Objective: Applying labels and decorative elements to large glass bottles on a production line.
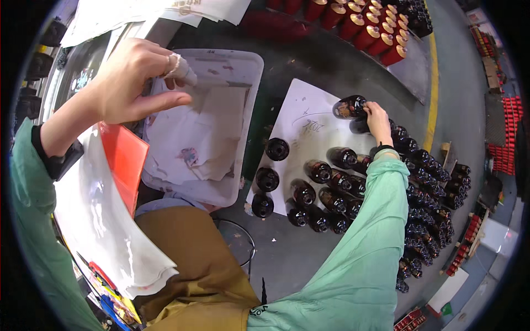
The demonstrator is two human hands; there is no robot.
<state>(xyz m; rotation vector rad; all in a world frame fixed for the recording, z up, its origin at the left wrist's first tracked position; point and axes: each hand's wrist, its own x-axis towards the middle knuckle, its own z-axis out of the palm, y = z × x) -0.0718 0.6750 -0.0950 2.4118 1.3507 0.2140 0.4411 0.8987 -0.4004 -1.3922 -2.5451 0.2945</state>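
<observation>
My left hand (132,83) is raised over a clear plastic bin (245,99) lined with stained paper sheets. It pinches a small grey-white cloth or tool tip (186,74) between thumb and fingers. My right hand (379,120) reaches far out to the floor and grips a dark glossy bottle (349,107) lying on its side at the edge of a white paper sheet (301,118). Several more dark bottles (320,172) stand upright on and beside that sheet, close to my right forearm.
A large group of dark bottles (425,187) covers the floor at right. Red cylinders with gold caps (367,27) stand in rows at the top. A red folder (126,160) and white sheets (105,220) lie at left. Red items (505,143) line the far right, past a yellow floor line (432,99).
</observation>
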